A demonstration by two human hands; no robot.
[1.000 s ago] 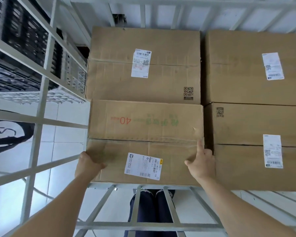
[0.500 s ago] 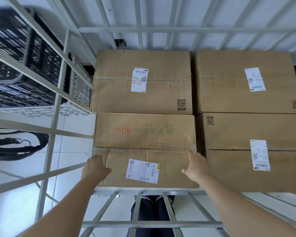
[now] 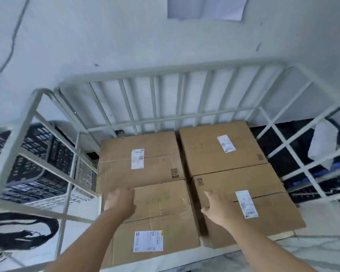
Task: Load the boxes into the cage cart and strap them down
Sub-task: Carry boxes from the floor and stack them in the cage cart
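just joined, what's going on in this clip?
A person is loading a cage cart. Four cardboard boxes sit in it, two by two. The left hand, blurred, is flat on the near-left box. The right hand rests with straight fingers on the near-right box, beside the gap between them. No strap crosses the boxes yet; black straps lie outside the cart's left side.

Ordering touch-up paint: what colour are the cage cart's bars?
Pale greyish white; the head view shows the cage cart best.
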